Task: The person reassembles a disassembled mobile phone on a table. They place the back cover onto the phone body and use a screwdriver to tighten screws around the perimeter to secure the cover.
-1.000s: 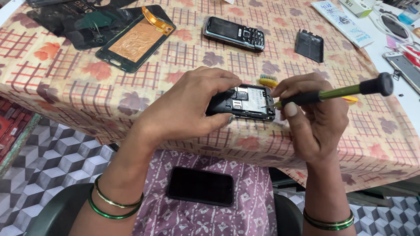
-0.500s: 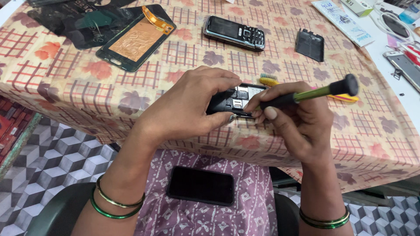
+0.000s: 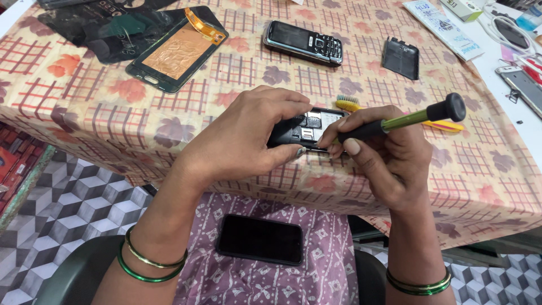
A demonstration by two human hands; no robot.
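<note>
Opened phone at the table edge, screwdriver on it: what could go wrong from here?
1. The opened phone sits at the table edge, steadied only by the left hand; a slip could send it off the edge.
2. The screwdriver in the right hand bears on exposed internals; a skid might scratch them.
3. The black smartphone lies loose on the lap and may slide off.
</note>
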